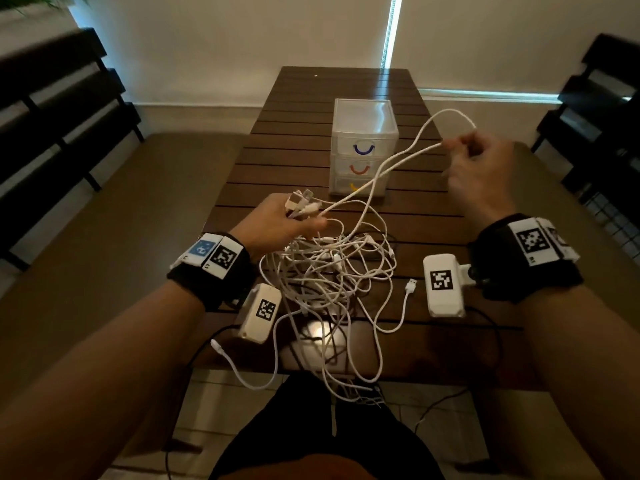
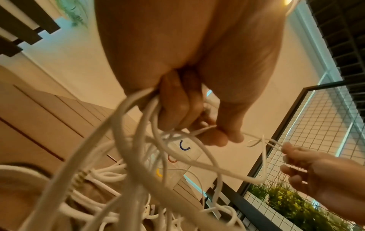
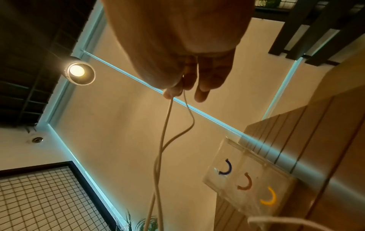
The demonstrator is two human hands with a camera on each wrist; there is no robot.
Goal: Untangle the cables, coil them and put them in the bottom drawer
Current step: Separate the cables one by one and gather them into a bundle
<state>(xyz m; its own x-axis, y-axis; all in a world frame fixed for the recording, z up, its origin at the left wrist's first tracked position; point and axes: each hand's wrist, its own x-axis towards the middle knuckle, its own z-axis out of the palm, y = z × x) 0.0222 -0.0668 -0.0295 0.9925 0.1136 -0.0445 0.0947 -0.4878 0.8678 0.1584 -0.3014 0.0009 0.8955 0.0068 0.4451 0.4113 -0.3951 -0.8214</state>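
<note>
White cables point(image 1: 325, 271) mostly tangled below left hand point(image 1: 277, 223), which clutches bundle of plug ends. Right hand point(image 1: 474, 168) pinches one drawn-out loop point(image 1: 446, 114). Nothing coiled; bottom drawer point(image 1: 356, 186) beyond grips, closed.

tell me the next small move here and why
Probably keep drawing the loop away with the right hand while the left hand holds the plug ends. That cable runs back into the tangle on the table, and the drawers are all shut.
</note>
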